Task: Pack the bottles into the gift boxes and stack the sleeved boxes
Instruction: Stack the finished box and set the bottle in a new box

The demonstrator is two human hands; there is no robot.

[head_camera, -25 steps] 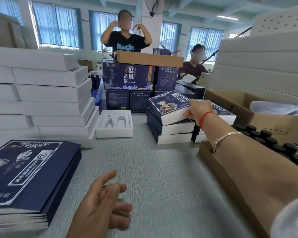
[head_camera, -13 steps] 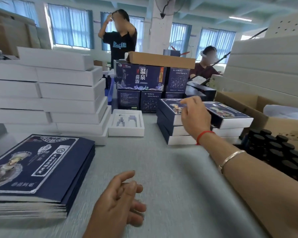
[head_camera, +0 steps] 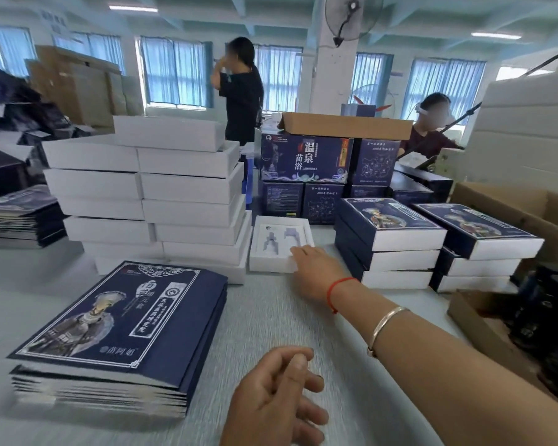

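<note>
Open white gift box (head_camera: pixel 281 244) lies flat on the desk (head_camera: pixel 271 320) between white box stack and sleeved boxes (head_camera: pixel 388 239) — long axis running away from the viewer. Right hand (head_camera: pixel 316 268) touches its near right corner, fingers extended. Left hand (head_camera: pixel 277 397) hovers nearer, loosely curled, holding nothing.

Right arm extends forward and to the left across the view, forearm bare, a red cord and a metal bangle on the wrist. Right hand (head_camera: pixel 316 272) lies palm down, fingers straight, fingertips (head_camera: pixel 298 252) reaching ahead. Left hand (head_camera: pixel 276 400) sits low at the near edge, back upward, fingers loosely curled and relaxed, holding nothing. Hands are well apart.
</note>
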